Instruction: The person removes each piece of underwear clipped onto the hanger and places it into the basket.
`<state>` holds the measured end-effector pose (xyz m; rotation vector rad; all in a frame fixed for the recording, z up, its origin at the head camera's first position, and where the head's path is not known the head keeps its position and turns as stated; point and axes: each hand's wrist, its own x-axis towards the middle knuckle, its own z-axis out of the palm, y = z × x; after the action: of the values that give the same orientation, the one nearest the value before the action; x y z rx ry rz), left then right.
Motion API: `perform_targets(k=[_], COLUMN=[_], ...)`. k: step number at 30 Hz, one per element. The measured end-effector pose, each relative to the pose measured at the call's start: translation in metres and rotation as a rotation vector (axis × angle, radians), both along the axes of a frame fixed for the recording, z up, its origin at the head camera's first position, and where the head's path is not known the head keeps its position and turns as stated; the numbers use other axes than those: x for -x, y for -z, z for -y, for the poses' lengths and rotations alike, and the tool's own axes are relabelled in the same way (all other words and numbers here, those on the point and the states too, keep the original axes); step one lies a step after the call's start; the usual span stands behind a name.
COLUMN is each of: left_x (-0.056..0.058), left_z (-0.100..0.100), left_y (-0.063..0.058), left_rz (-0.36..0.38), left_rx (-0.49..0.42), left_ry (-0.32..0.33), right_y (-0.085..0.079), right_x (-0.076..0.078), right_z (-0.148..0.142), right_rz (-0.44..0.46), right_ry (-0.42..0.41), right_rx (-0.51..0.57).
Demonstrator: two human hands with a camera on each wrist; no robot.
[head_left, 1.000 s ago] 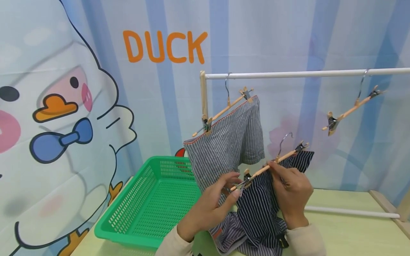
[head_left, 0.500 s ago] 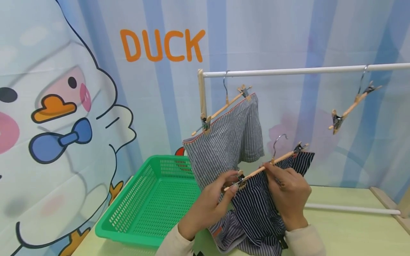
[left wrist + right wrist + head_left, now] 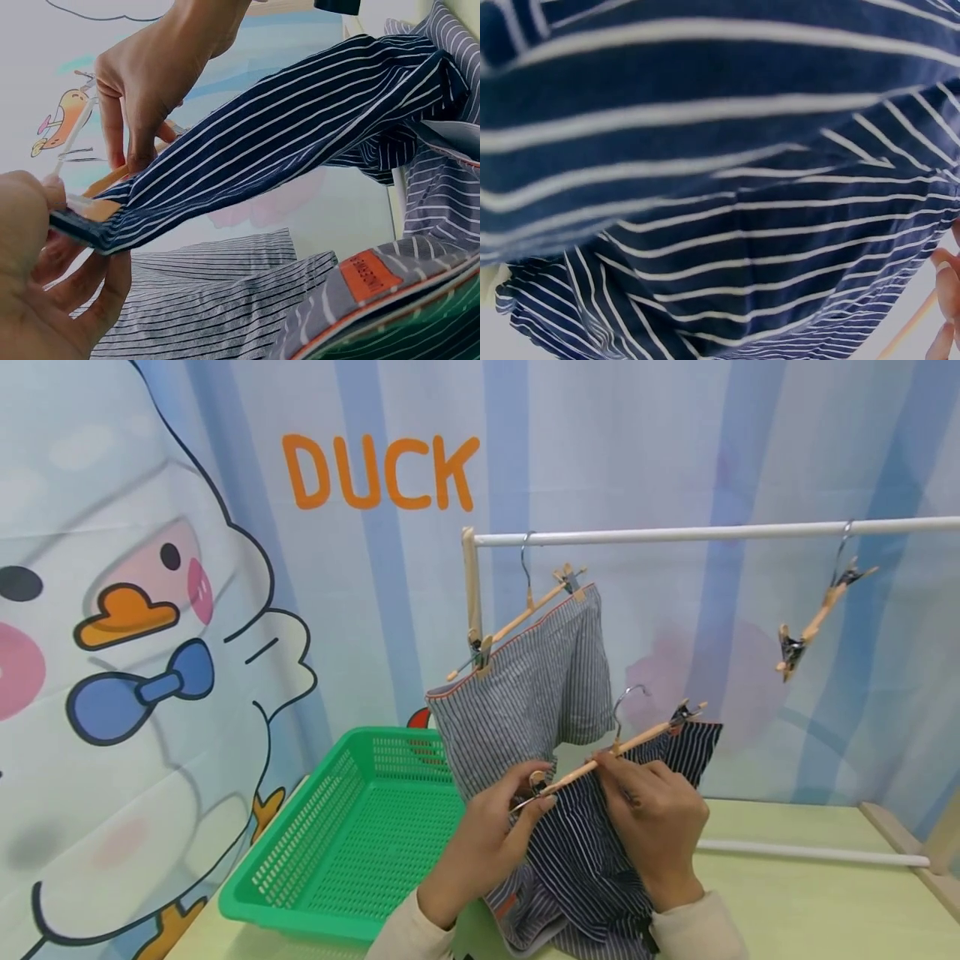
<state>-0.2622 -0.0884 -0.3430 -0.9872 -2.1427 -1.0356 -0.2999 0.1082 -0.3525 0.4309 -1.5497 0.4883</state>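
In the head view, my left hand (image 3: 483,839) pinches the clip (image 3: 537,781) at the left end of a wooden clip hanger (image 3: 645,737). My right hand (image 3: 660,822) grips the hanger bar near its metal hook. Navy shorts (image 3: 577,831) with white stripes hang from this hanger. Their far corner is in the right-hand clip (image 3: 684,713). From the left wrist, the near waistband corner of the navy shorts (image 3: 262,142) lies between my left thumb and fingers, beside the clip. Navy cloth fills most of the right wrist view and hides my right fingers.
Grey striped shorts (image 3: 536,668) hang by clips from the white rail (image 3: 675,533). Another hanger (image 3: 817,610) hangs bare to the right. A green basket (image 3: 300,920) stands left. More grey striped shorts (image 3: 521,902) lie below my hands. A lower white bar (image 3: 810,853) runs behind.
Both hands have moved left with the hanger and the navy shorts. My left fingers have drawn in over the left clip. The bare hanger on the rail has turned.
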Motion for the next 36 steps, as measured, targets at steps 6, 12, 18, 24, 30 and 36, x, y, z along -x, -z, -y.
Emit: perform_targets(k=[6,12,18,24,30,36], left_x=[-0.002,-0.003,-0.001,0.002,0.005,0.007], left_z=[0.000,0.000,0.003,0.007,0.013,0.022], left_y=[0.000,-0.003,-0.004,-0.009,-0.013,-0.011], left_rz=[-0.010,-0.036,-0.082,-0.152,-0.149,-0.115], left_rx=[-0.043,-0.046,-0.093,-0.105,-0.115,-0.117], left_ry=[-0.060,-0.116,-0.121,-0.078,-0.038,0.026], right_y=[-0.002,-0.005,-0.014,-0.028,-0.039,-0.032], right_x=[-0.004,-0.009,-0.015,-0.018,-0.016,-0.009], right_z=[0.003,0.004,-0.002,-0.020,-0.044,-0.068], right_rz=[-0.008,0.054,0.137,0.114,0.126,0.406], right_ry=[0.029,0.018,-0.050,-0.198,-0.205,-0.222], right_rx=[-0.048,-0.111,-0.154,-0.118,0.067,0.039])
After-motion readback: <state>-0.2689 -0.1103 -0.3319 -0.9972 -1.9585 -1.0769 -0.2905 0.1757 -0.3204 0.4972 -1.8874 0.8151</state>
